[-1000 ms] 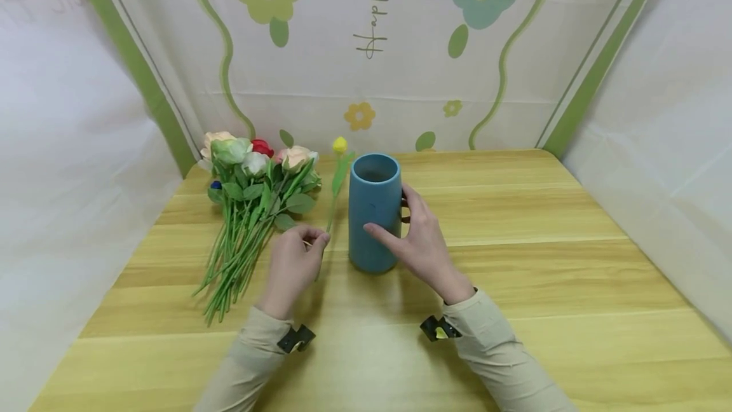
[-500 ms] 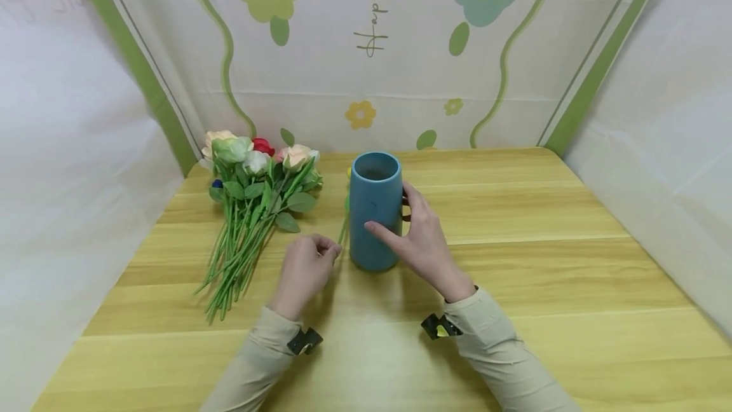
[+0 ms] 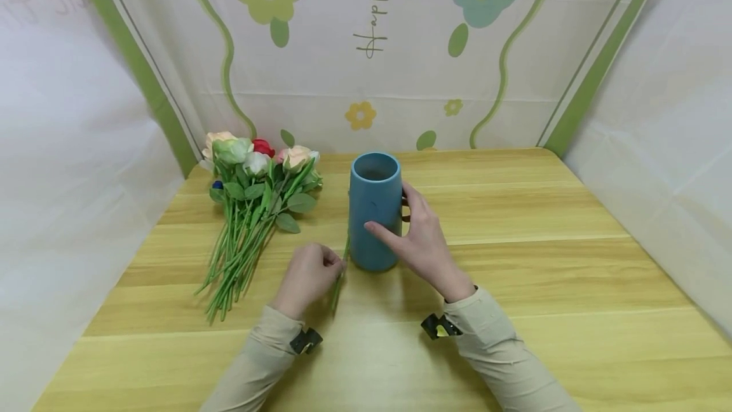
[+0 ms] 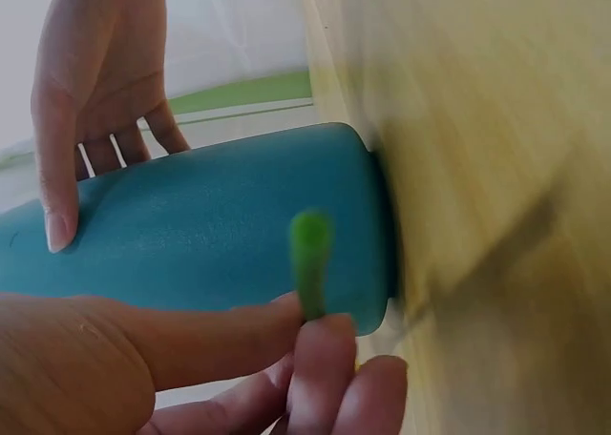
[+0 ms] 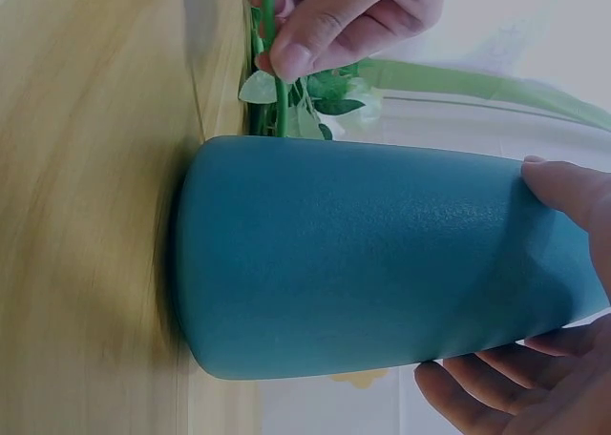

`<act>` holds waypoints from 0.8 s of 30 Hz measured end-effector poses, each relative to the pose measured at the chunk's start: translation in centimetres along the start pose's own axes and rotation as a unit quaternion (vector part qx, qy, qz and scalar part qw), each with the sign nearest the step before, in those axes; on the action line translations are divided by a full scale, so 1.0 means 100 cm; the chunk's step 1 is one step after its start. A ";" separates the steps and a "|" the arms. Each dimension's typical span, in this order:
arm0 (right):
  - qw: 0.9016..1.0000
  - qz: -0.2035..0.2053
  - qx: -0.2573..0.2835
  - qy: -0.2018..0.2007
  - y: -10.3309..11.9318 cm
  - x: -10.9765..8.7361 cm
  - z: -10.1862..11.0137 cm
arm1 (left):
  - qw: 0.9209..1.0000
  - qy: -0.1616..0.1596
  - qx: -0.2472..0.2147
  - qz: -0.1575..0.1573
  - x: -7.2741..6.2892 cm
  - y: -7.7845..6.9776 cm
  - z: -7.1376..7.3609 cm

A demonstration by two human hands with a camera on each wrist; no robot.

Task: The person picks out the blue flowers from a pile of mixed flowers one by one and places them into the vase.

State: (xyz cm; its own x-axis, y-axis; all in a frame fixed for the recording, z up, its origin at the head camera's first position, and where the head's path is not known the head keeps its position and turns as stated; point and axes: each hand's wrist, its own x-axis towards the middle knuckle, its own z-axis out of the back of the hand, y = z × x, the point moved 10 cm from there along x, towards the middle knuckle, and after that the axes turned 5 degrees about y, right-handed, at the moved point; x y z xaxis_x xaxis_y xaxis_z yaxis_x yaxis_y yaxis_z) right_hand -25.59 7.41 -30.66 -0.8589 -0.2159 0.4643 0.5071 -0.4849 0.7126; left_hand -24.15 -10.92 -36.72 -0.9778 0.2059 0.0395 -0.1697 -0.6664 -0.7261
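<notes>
Across goes the left hand, edging right and nearer the person over the last second, and with it the single thin green stem slips in close beside the tall, smooth blue cylindrical vase! A second ago its small yellow bloom stood in plain sight to the left of the vase; from the head camera that bloom is now masked by the blue wall, while the stem's cut end pokes out below the fingers. Thumb and fingertips of the left hand are pinching that stem, and the left wrist view shows its green tip aimed at the camera. Whether stem and vase touch, I can't tell. Steady as you like on the other side, the right hand hasn't shifted: it grips the vase, thumb across the near face, fingers wrapped round the far right side, with the base upright on the pale wood-grain bench. Over to the left, the loose heap of cream, white and red flowers with long green stems lies just as it did. So, for the work in hand, the stem looks lined up alongside the vase's height, outside it, with no flower showing at the mouth.
</notes>
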 end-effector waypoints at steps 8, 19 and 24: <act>1.000 0.003 0.001 0.001 0.002 0.000 0.000 | 0.999 0.030 -0.003 0.012 -0.002 0.004 -0.006; 1.000 0.002 0.002 0.003 0.003 -0.001 0.000 | 0.997 -0.007 0.063 0.043 0.002 0.015 0.010; 1.000 0.003 -0.001 0.003 0.003 -0.001 0.000 | 0.991 -0.083 0.096 0.048 0.000 0.024 0.041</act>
State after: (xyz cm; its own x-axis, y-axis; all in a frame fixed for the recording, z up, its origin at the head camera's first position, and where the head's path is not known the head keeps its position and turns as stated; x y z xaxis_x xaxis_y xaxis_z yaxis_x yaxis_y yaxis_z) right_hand -25.36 7.24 -30.51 -0.8566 -0.2239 0.4649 0.5117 -0.4845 0.7095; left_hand -25.05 -15.44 -35.60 -0.9946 0.0255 0.1005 -0.0802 -0.8040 -0.5892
